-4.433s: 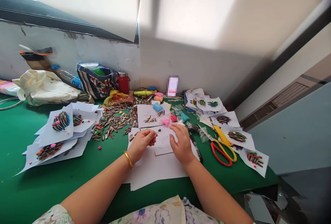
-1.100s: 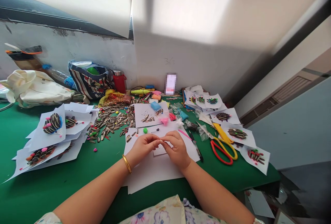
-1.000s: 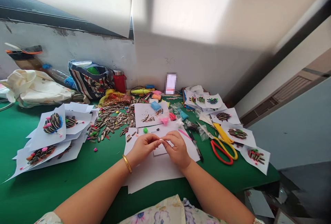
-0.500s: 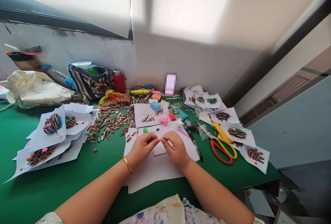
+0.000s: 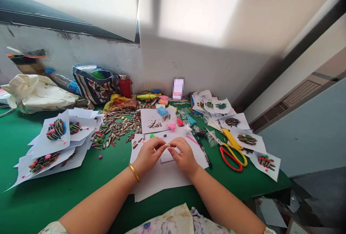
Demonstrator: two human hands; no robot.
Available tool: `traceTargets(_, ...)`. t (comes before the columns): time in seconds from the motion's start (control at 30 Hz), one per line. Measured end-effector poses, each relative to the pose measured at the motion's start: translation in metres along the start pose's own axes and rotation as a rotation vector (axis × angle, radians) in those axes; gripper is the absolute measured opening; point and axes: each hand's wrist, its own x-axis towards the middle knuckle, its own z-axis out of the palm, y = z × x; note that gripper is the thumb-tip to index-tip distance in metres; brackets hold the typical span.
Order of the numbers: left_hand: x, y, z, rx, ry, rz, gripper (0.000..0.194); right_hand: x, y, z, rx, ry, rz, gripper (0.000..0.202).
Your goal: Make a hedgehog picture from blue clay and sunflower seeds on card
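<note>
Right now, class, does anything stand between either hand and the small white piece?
Nothing visible does: the left hand and right hand both pinch the small white piece directly, above the paper sheets.

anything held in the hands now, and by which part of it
A small white piece, pinched between the left hand and right hand, apparently at opposite ends, which are partly hidden.

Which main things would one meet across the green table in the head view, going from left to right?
Stack of seed-decorated cards, heap of striped seeds, left hand, small white piece, right hand, black pen, scissors, rightmost seed-decorated card.
</note>
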Motion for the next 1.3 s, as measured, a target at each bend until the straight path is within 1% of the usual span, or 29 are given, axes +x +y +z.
traceTargets(0.1, 0.0, -0.002, 0.001, -0.019, -0.01, 0.016, 0.025, 0.0, -0.001, 0.001, -0.005, 0.006, 0.005, 0.019)
traceTargets(0.23, -0.001, -0.005, 0.002, -0.061, -0.024, 0.005, 0.021, 0.001, -0.003, 0.0, -0.021, 0.037, 0.015, 0.02)
traceTargets(0.4, -0.001, -0.006, 0.003, 0.003, -0.007, 0.002, 0.025, 0.0, -0.001, 0.0, -0.005, 0.018, 0.007, 0.02)
traceTargets(0.5, -0.001, -0.006, 0.004, -0.009, -0.009, 0.007, 0.025, -0.001, 0.001, 0.0, 0.022, 0.035, 0.018, 0.015)
traceTargets(0.63, 0.0, -0.007, 0.004, -0.045, -0.027, 0.019, 0.024, 0.0, 0.002, 0.0, 0.068, 0.025, 0.006, 0.013)
traceTargets(0.8, 0.0, -0.007, 0.005, -0.045, -0.051, 0.033, 0.021, 0.002, 0.0, -0.001, 0.055, 0.068, 0.029, 0.014)
traceTargets(0.93, 0.001, -0.007, 0.005, -0.025, -0.049, 0.036, 0.021, 0.001, 0.002, -0.001, 0.084, 0.056, 0.038, 0.014)
traceTargets(1.07, 0.001, -0.009, 0.004, -0.008, -0.041, 0.049, 0.021, -0.001, 0.006, 0.001, 0.105, 0.076, 0.079, 0.014)
traceTargets(1.17, 0.001, -0.011, 0.004, 0.016, -0.052, 0.05, 0.019, -0.002, 0.009, 0.003, 0.112, 0.067, 0.108, 0.012)
traceTargets(1.3, 0.001, -0.013, 0.002, 0.11, -0.099, 0.055, 0.014, -0.002, 0.012, 0.003, 0.111, 0.079, 0.177, 0.014)
